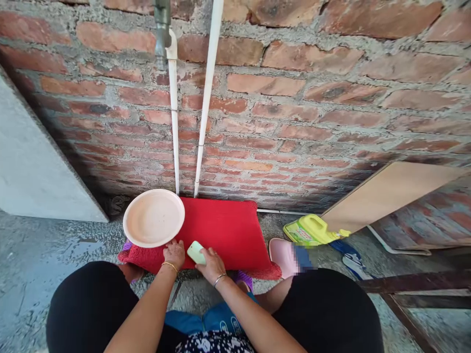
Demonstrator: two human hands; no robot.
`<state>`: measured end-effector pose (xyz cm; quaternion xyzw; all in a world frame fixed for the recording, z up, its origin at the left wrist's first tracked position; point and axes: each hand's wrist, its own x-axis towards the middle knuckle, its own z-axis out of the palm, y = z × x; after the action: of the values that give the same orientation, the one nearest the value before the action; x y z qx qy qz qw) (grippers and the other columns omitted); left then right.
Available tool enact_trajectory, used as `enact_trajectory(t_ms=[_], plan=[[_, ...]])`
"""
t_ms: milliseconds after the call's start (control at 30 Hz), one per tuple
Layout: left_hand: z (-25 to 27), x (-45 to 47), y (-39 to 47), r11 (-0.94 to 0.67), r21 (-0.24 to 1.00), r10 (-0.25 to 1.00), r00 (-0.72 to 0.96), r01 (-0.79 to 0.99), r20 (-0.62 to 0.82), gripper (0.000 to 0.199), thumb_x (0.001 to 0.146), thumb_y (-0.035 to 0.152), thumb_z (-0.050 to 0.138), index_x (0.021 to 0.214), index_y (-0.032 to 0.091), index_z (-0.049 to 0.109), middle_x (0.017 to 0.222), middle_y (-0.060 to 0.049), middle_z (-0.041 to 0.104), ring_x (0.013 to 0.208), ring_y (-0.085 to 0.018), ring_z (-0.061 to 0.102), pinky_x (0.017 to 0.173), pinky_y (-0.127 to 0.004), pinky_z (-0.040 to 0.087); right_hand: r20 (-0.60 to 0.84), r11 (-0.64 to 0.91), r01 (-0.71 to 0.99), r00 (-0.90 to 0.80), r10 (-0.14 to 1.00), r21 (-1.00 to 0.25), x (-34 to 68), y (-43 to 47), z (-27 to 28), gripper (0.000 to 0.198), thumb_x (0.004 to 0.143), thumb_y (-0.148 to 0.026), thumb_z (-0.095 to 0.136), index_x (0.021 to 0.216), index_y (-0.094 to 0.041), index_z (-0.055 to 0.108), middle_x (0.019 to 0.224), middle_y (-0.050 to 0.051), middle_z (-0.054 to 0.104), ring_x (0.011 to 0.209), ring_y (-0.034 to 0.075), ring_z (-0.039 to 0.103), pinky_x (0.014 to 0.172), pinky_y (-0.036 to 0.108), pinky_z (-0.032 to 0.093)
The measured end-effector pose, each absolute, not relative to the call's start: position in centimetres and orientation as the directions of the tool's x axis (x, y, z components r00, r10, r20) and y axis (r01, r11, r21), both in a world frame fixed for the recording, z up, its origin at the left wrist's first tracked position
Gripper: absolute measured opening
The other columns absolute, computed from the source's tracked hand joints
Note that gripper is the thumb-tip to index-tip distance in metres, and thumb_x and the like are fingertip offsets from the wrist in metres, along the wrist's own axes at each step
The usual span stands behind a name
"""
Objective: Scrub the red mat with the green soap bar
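Note:
A red mat (228,230) with shaggy ends lies spread low against the brick wall. My right hand (212,265) is closed around a pale green bar of soap (196,252), held over the front part of the mat. To its left, my left hand (174,255) rests on the mat's front edge with fingers stretched out, just below the rim of a pale pink basin (154,215). The basin sits on the mat's left end and looks nearly bare inside. A gold bracelet circles my left wrist, a silver one my right.
Behind the mat, two white pipes (206,98) and a metal tap (162,39) run down the brick wall (287,83). A yellow-green jug (312,229) lies to the right, by a leaning board (393,191). A grey panel (40,157) leans at left; the floor (81,250) there is wet.

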<state>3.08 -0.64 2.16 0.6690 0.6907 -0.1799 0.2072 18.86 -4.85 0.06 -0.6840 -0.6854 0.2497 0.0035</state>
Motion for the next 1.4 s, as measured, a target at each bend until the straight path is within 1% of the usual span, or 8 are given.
enact_trajectory(t_ms=[100, 300, 400, 600, 733, 800, 1067, 1400], plan=[[2.1, 3.4, -0.6, 0.027, 0.019, 0.834, -0.012, 0.999, -0.552, 0.045, 0.089, 0.017, 0.030, 0.130, 0.023, 0.048, 0.131, -0.016, 0.049, 0.119, -0.027, 0.050, 0.087, -0.038, 0.045, -0.368, -0.026, 0.960, -0.082, 0.926, -0.280, 20.0, -5.0, 1.0, 0.049, 0.069, -0.038, 0.070, 0.116, -0.030, 0.057, 0.113, 0.005, 0.058, 0.107, 0.024, 0.055, 0.089, 0.033, 0.038], [2.4, 4.5, -0.1, 0.031, -0.038, 0.810, -0.047, 0.999, -0.585, 0.045, 0.084, 0.030, 0.050, 0.128, 0.024, 0.048, 0.131, -0.016, 0.048, 0.120, -0.033, 0.050, 0.084, -0.039, 0.045, -0.430, -0.536, 0.815, 0.413, 0.803, -0.219, 30.7, -5.1, 2.5, 0.049, 0.076, -0.039, 0.062, 0.122, -0.024, 0.052, 0.113, 0.006, 0.059, 0.098, 0.020, 0.060, 0.081, 0.028, 0.043], [2.8, 5.0, -0.1, 0.039, -0.053, 0.811, -0.062, 0.998, -0.582, 0.052, 0.080, 0.037, 0.057, 0.129, 0.021, 0.046, 0.130, -0.018, 0.048, 0.121, -0.037, 0.048, 0.079, -0.039, 0.047, -0.420, -0.649, 0.729, 0.530, 0.737, -0.219, 33.2, -5.3, 2.6, 0.051, 0.078, -0.041, 0.059, 0.123, -0.020, 0.050, 0.113, 0.009, 0.059, 0.097, 0.021, 0.061, 0.082, 0.030, 0.044], [2.9, 5.8, -0.2, 0.035, -0.078, 0.823, -0.073, 0.996, -0.564, 0.066, 0.071, 0.046, 0.067, 0.127, 0.018, 0.045, 0.126, -0.020, 0.050, 0.118, -0.041, 0.049, 0.076, -0.040, 0.048, -0.396, -0.364, 0.845, 0.202, 0.896, -0.392, 26.9, -5.8, 1.5, 0.052, 0.071, -0.035, 0.067, 0.120, -0.025, 0.053, 0.116, 0.006, 0.058, 0.102, 0.019, 0.058, 0.087, 0.027, 0.041], [2.6, 5.8, -0.2, 0.041, -0.103, 0.815, -0.093, 0.994, -0.572, 0.065, 0.072, 0.046, 0.067, 0.127, 0.019, 0.045, 0.127, -0.021, 0.049, 0.118, -0.041, 0.049, 0.076, -0.040, 0.048, -0.405, -0.144, 0.927, -0.010, 0.914, -0.347, 23.6, -5.8, 1.3, 0.055, 0.067, -0.038, 0.070, 0.119, -0.028, 0.055, 0.116, 0.006, 0.059, 0.108, 0.024, 0.055, 0.091, 0.034, 0.038], [2.5, 5.7, -0.2, 0.039, -0.096, 0.822, -0.087, 0.995, -0.563, 0.064, 0.073, 0.045, 0.067, 0.127, 0.020, 0.045, 0.127, -0.020, 0.049, 0.118, -0.039, 0.050, 0.077, -0.040, 0.048, -0.417, -0.170, 0.935, 0.026, 0.909, -0.312, 24.6, -5.7, 1.6, 0.055, 0.067, -0.038, 0.070, 0.120, -0.028, 0.055, 0.116, 0.007, 0.059, 0.108, 0.025, 0.056, 0.091, 0.035, 0.037], [2.5, 5.9, 0.0, 0.028, -0.098, 0.827, -0.079, 0.995, -0.557, 0.063, 0.072, 0.046, 0.067, 0.125, 0.020, 0.046, 0.123, -0.018, 0.052, 0.117, -0.036, 0.052, 0.079, -0.038, 0.046, -0.499, -0.623, 0.762, 0.476, 0.724, -0.176, 34.6, -6.0, 2.9, 0.052, 0.074, -0.041, 0.062, 0.122, -0.027, 0.048, 0.116, 0.005, 0.059, 0.102, 0.022, 0.060, 0.079, 0.031, 0.041], [2.0, 4.5, 0.0, 0.063, -0.029, 0.848, -0.069, 0.998, -0.525, 0.058, 0.076, 0.047, 0.062, 0.126, 0.020, 0.048, 0.132, -0.017, 0.050, 0.119, -0.027, 0.053, 0.089, -0.035, 0.045, -0.467, -0.598, 0.796, 0.495, 0.732, -0.093, 34.4, -5.0, 3.6, 0.050, 0.069, -0.039, 0.066, 0.112, -0.020, 0.052, 0.117, 0.010, 0.058, 0.105, 0.027, 0.059, 0.083, 0.037, 0.042]])
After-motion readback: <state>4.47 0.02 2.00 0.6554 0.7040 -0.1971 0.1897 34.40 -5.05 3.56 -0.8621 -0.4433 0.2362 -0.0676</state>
